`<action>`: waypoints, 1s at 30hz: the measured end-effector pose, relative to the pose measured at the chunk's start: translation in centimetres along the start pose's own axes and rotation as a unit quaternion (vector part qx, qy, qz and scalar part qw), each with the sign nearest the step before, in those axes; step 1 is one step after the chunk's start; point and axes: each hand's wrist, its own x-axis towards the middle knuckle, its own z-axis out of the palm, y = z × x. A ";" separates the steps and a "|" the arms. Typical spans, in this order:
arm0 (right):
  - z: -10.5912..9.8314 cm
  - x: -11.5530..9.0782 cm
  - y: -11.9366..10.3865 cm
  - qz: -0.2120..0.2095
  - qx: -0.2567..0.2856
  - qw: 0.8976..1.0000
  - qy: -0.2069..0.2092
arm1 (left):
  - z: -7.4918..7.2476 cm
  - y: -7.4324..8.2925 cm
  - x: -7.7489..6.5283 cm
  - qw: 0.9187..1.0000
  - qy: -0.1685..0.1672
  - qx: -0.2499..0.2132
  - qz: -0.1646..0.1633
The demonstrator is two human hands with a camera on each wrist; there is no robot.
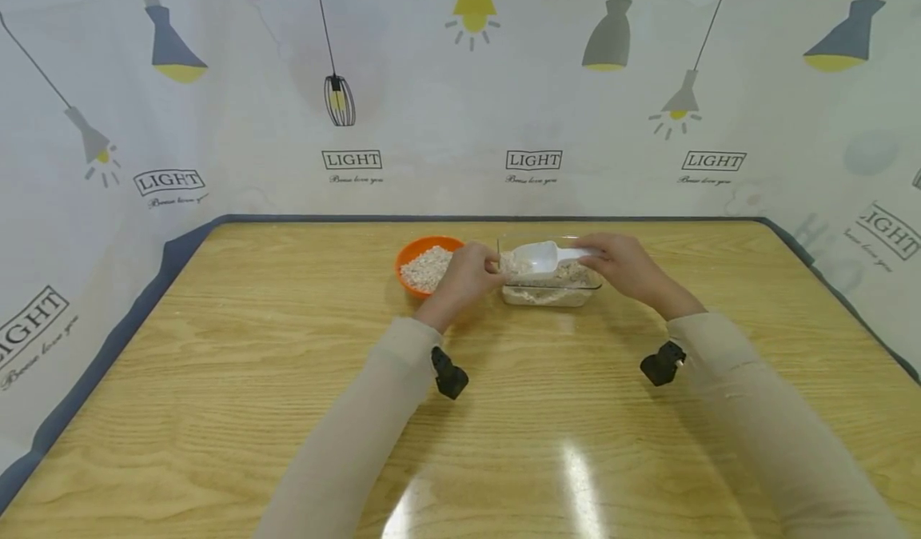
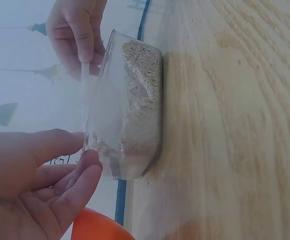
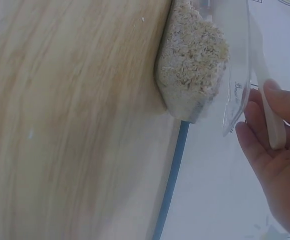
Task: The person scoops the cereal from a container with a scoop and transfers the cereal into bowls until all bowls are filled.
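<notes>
My right hand (image 1: 624, 263) grips the handle of a white scoop (image 1: 543, 259), which is held flat above a clear rectangular container (image 1: 550, 297). Pale oat flakes (image 3: 192, 55) lie heaped inside this container, and some flakes also show at the scoop's mouth. At the container's left end, my left hand (image 1: 469, 271) pinches the rim between thumb and fingers, as the left wrist view shows. Just left of that hand is an orange bowl (image 1: 401, 277) with more oat flakes in it; the hand hides its right side.
Both containers stand toward the far side of a light wood table (image 1: 288, 379). Behind the table's far edge hangs a white cloth (image 1: 424, 123) printed with lamps. A few loose flakes lie on the wood. Black cameras are strapped to both wrists.
</notes>
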 end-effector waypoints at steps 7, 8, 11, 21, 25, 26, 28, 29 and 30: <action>-0.7 -0.3 0.3 0.024 0.019 0.999 0.008 | -0.2 -0.3 0.2 1.000 -0.009 0.002 -0.012; -0.7 -0.3 0.3 0.026 0.020 0.999 0.011 | -0.3 -0.3 0.2 1.000 -0.009 0.001 -0.011; -0.9 -0.3 0.5 0.030 0.026 0.999 0.020 | -0.5 -0.3 0.1 1.000 -0.008 -0.002 -0.004; -1.4 -0.4 0.3 0.029 0.041 0.998 0.044 | -2.0 -0.2 -0.4 0.999 0.000 -0.009 -0.031; -1.4 -0.4 0.0 0.024 0.042 0.997 0.054 | -3.1 0.0 -0.8 0.999 0.001 0.003 -0.053; -1.4 -0.3 -0.1 0.020 0.038 0.997 0.059 | -3.4 0.0 -0.9 0.998 0.003 0.002 -0.056; -1.5 -0.2 -0.3 0.010 0.033 0.997 0.067 | -4.0 -0.1 -1.0 0.998 0.012 0.009 -0.057; -1.5 -0.1 -0.4 0.005 0.031 0.997 0.071 | -4.3 -0.1 -1.0 0.998 0.017 0.012 -0.057; -1.5 0.0 -0.6 -0.003 0.027 0.997 0.074 | -4.5 -0.2 -1.1 0.998 0.022 0.014 -0.057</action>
